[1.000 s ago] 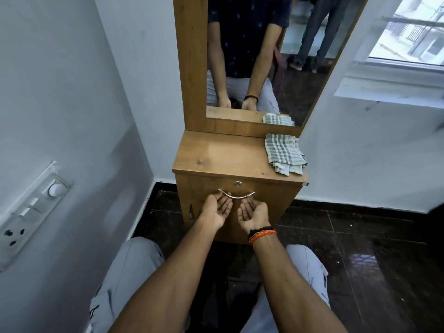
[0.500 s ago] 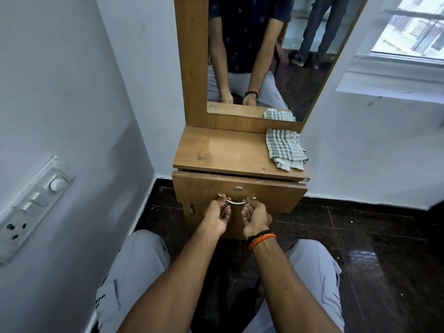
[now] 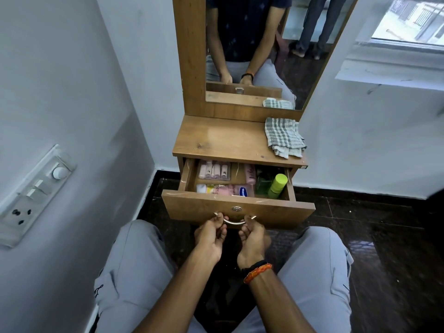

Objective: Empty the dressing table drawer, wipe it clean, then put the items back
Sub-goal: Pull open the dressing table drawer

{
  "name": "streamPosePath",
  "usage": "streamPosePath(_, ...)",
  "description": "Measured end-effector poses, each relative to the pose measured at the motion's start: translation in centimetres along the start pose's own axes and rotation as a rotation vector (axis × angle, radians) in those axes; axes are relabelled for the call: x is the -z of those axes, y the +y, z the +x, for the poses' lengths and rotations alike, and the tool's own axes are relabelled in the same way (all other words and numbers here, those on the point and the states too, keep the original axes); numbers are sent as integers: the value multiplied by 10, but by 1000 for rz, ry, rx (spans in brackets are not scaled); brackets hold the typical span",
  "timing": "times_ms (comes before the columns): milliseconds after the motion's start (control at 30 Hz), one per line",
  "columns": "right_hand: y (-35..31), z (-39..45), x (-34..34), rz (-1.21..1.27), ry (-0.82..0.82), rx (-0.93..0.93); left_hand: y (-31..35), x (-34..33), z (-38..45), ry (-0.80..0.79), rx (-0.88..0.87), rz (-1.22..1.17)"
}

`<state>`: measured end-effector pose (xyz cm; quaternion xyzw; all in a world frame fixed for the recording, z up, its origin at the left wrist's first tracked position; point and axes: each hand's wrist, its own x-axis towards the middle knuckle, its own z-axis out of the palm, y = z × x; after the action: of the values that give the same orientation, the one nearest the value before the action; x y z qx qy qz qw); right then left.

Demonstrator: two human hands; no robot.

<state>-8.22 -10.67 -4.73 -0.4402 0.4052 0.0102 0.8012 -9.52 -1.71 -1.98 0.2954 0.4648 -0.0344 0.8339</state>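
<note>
Left hand [image 3: 209, 237] and right hand [image 3: 252, 239] are both gripping the metal handle [image 3: 235, 221] underhand. Drawer [image 3: 237, 209] is standing open, toiletries inside; checked cloth [image 3: 283, 137] is lying on the worktop [image 3: 223, 140].

- Home, bedroom corner — wooden dressing table [image 3: 230, 140] with mirror [image 3: 259, 44] at 12 o'clock.
- Wall switchboard [image 3: 33, 193] at 9 o'clock; window [image 3: 408, 20] at 2 o'clock.
</note>
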Motion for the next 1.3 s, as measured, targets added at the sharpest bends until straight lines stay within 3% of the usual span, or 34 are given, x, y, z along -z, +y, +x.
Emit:
streamPosePath(600, 5, -61, 40, -7, 115, -152, -31, 44, -41, 133, -13, 73)
streamPosePath(1000, 2, -84, 53, -9, 132, -218, -35, 54, -64, 116, 31, 130)
streamPosePath(1300, 0, -94, 59, 6, 109, -239, -34, 63, -69, 60, 102, 39)
